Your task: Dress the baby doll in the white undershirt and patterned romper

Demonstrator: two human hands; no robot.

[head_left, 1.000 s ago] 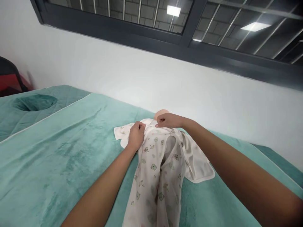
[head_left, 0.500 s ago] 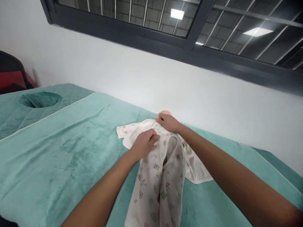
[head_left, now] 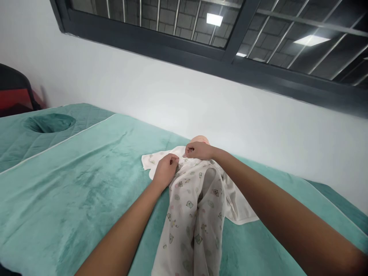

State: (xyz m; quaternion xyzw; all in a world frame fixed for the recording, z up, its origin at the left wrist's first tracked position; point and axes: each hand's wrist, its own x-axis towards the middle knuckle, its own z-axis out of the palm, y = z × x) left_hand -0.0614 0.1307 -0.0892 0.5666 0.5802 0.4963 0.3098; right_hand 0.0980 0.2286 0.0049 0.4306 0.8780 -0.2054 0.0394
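Two hands sit close together: the left hand [head_left: 166,169] and right hand [head_left: 199,150] pinch the printed clothes [head_left: 182,214] near the top, on the green sheet [head_left: 86,184]; light, even tension should avoid bunching.

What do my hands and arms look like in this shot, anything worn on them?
Your left hand and right hand are both ungloved. The left forearm and right forearm are bare as far as they show: no sleeve, watch or bracelet is visible. I see no cables or markings; the nails are too small to make out.
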